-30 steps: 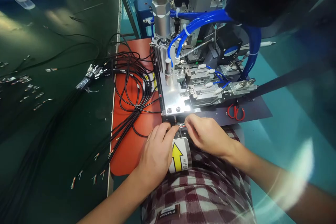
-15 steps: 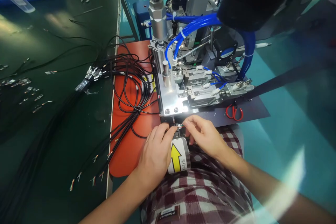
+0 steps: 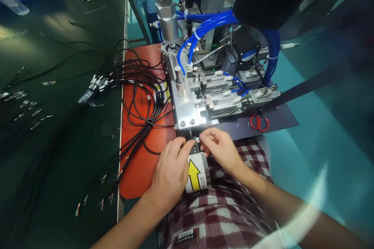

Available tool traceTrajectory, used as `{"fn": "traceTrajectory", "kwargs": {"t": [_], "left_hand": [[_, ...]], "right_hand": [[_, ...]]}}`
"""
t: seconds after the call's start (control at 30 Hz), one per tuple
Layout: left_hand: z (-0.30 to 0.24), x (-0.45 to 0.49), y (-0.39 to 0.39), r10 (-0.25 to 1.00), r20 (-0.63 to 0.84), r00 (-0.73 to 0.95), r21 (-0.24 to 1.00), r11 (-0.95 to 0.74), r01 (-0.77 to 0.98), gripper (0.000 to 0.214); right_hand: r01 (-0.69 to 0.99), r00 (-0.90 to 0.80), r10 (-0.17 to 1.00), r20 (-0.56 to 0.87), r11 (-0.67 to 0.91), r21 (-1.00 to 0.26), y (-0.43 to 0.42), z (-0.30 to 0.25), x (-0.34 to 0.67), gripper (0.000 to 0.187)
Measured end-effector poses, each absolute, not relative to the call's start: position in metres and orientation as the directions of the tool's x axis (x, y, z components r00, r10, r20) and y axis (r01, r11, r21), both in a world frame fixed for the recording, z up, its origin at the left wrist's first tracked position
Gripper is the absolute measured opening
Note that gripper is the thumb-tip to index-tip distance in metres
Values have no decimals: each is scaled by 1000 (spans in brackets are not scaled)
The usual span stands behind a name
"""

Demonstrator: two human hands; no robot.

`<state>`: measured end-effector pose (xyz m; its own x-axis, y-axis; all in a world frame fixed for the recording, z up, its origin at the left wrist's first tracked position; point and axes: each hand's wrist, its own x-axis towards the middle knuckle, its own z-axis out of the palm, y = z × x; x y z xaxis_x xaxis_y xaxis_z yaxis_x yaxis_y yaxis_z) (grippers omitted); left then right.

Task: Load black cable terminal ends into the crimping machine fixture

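Observation:
In the head view my left hand (image 3: 172, 165) is closed, thumb and forefinger pinched at the front of the machine on the end of a cable. Thin coloured wires (image 3: 197, 140) show between my two hands, with a small pale piece at their tip too tiny to name. My right hand (image 3: 220, 149) faces it from the right, thumb and forefinger pressed together on these wires. Just below the fingertips sits a white plate with a yellow arrow (image 3: 194, 174). Right above them is the machine's metal plate (image 3: 187, 113).
Black cables (image 3: 143, 113) loop over an orange board (image 3: 131, 181) at left, their stripped ends hanging toward me. A bundle with metal connectors (image 3: 97, 83) lies on the dark table (image 3: 64, 132). Red-handled scissors (image 3: 259, 123) rest right of the machine. Blue air hoses (image 3: 214, 21) arch above it.
The whole view has shifted slightly left. My right fingertips have drawn a little closer to my left ones, and less of the wires shows between them.

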<state>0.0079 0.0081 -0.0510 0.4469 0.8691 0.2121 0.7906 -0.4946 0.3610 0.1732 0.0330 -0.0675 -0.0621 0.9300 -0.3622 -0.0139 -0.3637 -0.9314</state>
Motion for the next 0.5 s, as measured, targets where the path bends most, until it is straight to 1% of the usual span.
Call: {"fn": "traceTrajectory", "kwargs": {"t": [0.13,0.23,0.37,0.5], "left_hand": [[-50,9,8,865,211,456,349,-502,791,37],[-49,9,7,856,189,481,318,-517,795,38],[-49,9,8,848,186,496,294,-530,795,39],[-49,8,9,861,171,479,317,-509,800,38]], "right_hand": [[-32,-6,918,-396,-396,-918,32,-66,170,23],[-50,9,892,-452,-451,-891,33,-65,167,24],[-136,-75,845,-530,-535,-834,38,-62,167,25],[-157,-159,828,-537,-558,-815,40,-59,171,30]]}}
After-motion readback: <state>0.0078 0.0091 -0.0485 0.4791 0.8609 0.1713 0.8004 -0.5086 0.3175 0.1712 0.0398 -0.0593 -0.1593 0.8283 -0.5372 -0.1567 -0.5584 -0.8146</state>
